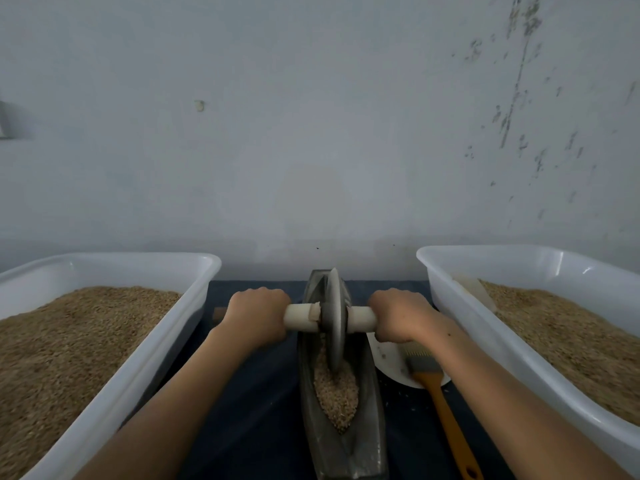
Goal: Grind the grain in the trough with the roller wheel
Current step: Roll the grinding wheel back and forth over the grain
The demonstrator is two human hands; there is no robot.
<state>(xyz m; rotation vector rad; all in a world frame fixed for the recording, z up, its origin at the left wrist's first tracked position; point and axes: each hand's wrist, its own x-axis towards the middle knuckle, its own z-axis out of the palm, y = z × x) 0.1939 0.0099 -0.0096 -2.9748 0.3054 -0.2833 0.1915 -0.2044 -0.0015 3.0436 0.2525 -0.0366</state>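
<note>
Husked tan grain (335, 396) fills the long grey boat-shaped trough's (363, 445) near end. Both hands, left (258, 315) and right (398, 315), clench the pale axle, balancing the grey metal roller wheel (335, 320), probably mid-trough.

Between the two grips, the roller wheel (335, 320) is dull grey metal on a cream-white handle (301, 317). Below it, the trough (367, 410) is dark grey, its grain (335, 393) pale tan. Outside each grip sit a translucent white left tub (145, 348) and right tub (502, 327) of golden-brown grain. Near the right grip, a brush (446, 420) has an orange handle. The surface (249, 410) is dark navy.
</note>
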